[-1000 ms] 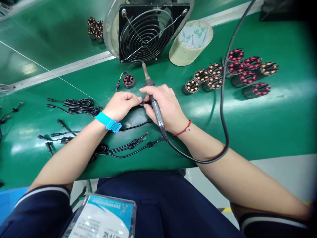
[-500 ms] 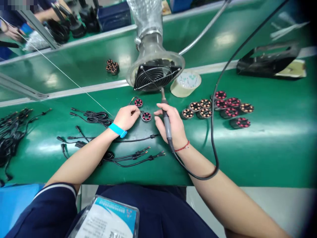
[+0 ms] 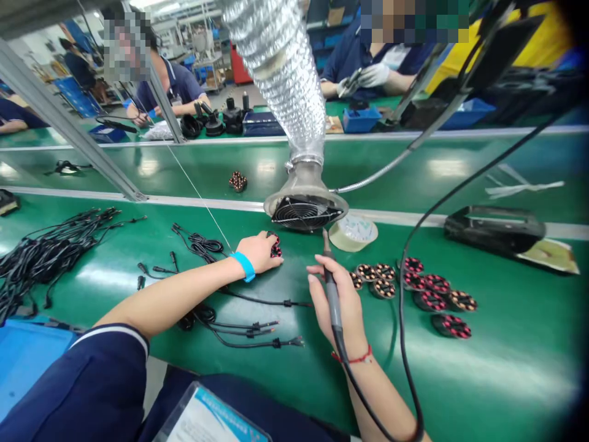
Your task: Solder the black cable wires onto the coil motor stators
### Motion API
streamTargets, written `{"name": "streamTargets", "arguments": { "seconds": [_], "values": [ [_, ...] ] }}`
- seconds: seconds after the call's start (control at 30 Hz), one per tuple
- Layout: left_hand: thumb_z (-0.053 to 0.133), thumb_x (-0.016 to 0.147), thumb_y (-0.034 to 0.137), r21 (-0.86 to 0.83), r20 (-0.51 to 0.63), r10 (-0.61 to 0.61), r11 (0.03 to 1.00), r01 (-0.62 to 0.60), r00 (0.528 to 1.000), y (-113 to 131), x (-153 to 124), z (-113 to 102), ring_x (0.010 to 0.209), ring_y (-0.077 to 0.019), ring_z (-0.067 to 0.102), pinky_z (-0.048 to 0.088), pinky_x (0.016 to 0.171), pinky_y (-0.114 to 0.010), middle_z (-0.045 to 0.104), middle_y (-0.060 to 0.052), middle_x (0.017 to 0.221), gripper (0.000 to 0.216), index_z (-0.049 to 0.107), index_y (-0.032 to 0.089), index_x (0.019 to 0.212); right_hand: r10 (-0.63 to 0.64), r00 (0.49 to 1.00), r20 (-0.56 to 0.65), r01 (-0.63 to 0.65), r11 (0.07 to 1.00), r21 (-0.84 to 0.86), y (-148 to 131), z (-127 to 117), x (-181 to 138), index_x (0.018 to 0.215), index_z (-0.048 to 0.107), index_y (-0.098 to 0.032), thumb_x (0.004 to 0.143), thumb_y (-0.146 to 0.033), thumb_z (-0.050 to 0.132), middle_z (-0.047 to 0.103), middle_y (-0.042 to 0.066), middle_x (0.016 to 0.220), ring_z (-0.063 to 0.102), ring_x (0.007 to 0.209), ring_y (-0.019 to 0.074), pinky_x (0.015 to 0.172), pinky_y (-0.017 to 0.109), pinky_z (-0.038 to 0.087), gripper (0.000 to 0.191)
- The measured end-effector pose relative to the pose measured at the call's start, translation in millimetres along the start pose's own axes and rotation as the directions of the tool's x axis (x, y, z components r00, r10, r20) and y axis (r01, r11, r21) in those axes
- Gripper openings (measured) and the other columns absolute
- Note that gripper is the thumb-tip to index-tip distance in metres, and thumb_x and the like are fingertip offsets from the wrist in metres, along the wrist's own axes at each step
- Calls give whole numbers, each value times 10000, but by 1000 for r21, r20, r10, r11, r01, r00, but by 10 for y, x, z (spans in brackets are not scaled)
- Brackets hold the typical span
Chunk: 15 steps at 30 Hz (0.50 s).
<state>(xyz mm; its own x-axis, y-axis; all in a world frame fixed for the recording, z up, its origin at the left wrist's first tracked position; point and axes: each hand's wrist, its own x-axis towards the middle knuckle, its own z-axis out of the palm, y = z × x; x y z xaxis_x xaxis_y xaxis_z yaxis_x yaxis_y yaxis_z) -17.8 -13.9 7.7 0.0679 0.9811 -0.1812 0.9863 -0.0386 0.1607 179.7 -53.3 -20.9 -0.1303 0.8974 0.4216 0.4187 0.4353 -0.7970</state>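
Observation:
My left hand (image 3: 261, 252), with a blue wrist strap, is closed over a small wound coil piece with red windings (image 3: 276, 248) on the green bench, just in front of the extraction fan (image 3: 304, 213). My right hand (image 3: 338, 301) grips a soldering iron (image 3: 330, 285) like a pen, tip pointing up toward the fan, its black cord trailing back past my wrist. Black wire leads with bare ends (image 3: 248, 328) lie on the bench between my arms.
Several wound coil pieces (image 3: 414, 288) stand right of my right hand, beside a tape roll (image 3: 353, 232). A heap of black cables (image 3: 50, 252) lies far left. A silver duct (image 3: 283, 80) rises from the fan. A black stand (image 3: 494, 228) sits right. Other people work across the belt.
The view has tilted up and away. My left hand has moved forward with the coil piece toward the fan. My right hand still holds the iron and now sits apart from the left.

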Motion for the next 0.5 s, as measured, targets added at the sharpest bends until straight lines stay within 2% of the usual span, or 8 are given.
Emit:
{"name": "streamTargets", "arguments": {
  "seconds": [0.13, 0.27, 0.37, 0.5],
  "values": [
    [583, 825, 506, -16, -24, -91, 996, 91, 996, -389, 192, -90, 996, -302, 683, 545, 838, -370, 688, -144, 1102, 499, 645, 148, 1167, -73, 997, -8, 72, 995, -63, -4, -14, 20, 1176, 564, -259, 897, -270, 527, 720, 51, 926, 685, 885, 230, 791, 409, 585, 282],
    [520, 888, 475, -70, -81, -140, 988, 134, 987, -700, 667, -239, 1023, -269, 674, 531, 878, -335, 709, -157, 1092, 460, 648, 110, 1137, -206, 979, 5, 204, 963, -178, 87, -21, 45, 1191, 546, -258, 915, -285, 505, 714, 59, 916, 679, 860, 245, 754, 414, 586, 280],
    [501, 910, 474, -107, -125, -108, 990, 95, 986, -691, 1118, -338, 1103, -267, 648, 504, 950, -326, 681, -176, 1198, 498, 625, 86, 1196, -355, 932, 74, 362, 898, -251, 280, -25, 59, 1227, 534, -227, 908, -306, 526, 720, 72, 917, 684, 814, 251, 719, 409, 584, 330],
    [478, 925, 478, -141, -123, 4, 990, -22, 992, -498, 1629, -370, 1164, -251, 628, 503, 952, -291, 642, -160, 1302, 547, 569, 97, 1306, -385, 906, 174, 421, 854, -305, 519, -4, 88, 1241, 541, -218, 879, -364, 561, 743, 76, 879, 694, 780, 287, 672, 423, 568, 391]
  ]
}}
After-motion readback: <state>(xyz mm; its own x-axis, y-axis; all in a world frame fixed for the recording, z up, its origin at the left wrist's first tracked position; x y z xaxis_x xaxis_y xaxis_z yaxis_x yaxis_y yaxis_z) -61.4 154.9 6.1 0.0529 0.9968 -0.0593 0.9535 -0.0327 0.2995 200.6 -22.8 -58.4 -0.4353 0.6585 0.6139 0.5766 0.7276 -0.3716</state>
